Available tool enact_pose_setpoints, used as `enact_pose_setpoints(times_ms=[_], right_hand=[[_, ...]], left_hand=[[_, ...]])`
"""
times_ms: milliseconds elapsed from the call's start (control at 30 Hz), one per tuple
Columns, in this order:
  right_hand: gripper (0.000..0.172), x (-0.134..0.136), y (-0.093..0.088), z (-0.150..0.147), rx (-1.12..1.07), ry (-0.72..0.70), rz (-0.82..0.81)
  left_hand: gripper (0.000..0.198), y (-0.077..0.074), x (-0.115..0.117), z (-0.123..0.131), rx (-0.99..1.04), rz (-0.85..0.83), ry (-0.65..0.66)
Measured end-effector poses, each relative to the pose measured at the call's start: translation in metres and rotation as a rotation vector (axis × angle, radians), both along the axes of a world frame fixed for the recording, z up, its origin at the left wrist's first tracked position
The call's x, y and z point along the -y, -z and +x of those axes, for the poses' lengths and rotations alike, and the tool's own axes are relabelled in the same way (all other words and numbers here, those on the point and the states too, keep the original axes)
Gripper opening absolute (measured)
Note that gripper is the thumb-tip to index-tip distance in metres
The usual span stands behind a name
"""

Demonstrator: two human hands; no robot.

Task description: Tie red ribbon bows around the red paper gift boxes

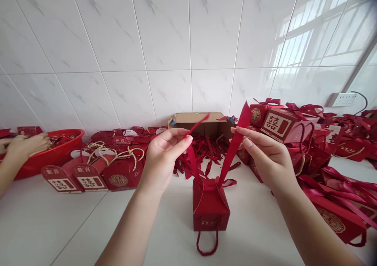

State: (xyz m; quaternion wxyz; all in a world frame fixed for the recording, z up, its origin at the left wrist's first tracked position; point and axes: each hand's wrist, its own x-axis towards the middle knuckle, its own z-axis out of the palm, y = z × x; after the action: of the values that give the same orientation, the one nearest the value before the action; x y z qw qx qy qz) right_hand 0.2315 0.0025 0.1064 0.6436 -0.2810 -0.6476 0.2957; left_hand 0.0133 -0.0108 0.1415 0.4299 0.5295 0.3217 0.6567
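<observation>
**Ribbon round the box neck, both tails up, no knot**

I read this from the head camera. The red gift box (210,209) stands upright on the white tiled surface (59,226), between my two hands and a little below them, with its cord handle (207,247) lying flat towards me.

- The top flaps are closed and pinched together.
- The red ribbon (232,150) wraps that pinched neck, and both tails rise from it.
- My left hand (163,156) pinches the thinner tail between thumb and fingertips.
- My right hand (265,156) pinches the wider tail the same way.
- I judge the wrap done and the bow not yet formed (no loop or knot shows).

Ribboned boxes (279,124) are stacked on the right. Unribboned ones (118,175) lie on the left, and loose ribbons (206,152) sit before a cardboard carton (200,121). A co-worker's hand (28,144) is at a red basin (55,152) on the far left.
</observation>
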Motion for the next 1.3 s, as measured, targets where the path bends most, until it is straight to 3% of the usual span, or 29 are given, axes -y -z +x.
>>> enact_pose_setpoints(times_ms=[200,433,767,1300], right_hand=[[0.023,0.000,-0.005,-0.012,-0.043,0.107,0.103],[0.022,-0.002,-0.010,-0.022,-0.043,0.017,0.114],[0.061,0.005,-0.012,-0.020,-0.062,0.091,0.126],[0.047,0.011,-0.014,-0.016,-0.057,0.122,0.126]], left_hand=[[0.014,-0.007,-0.003,0.006,-0.091,0.015,0.040],[0.014,-0.007,0.003,0.013,0.015,0.067,-0.050],[0.011,-0.008,0.005,0.015,-0.036,0.178,-0.202],[0.007,-0.011,0.009,0.011,-0.052,0.258,-0.195]])
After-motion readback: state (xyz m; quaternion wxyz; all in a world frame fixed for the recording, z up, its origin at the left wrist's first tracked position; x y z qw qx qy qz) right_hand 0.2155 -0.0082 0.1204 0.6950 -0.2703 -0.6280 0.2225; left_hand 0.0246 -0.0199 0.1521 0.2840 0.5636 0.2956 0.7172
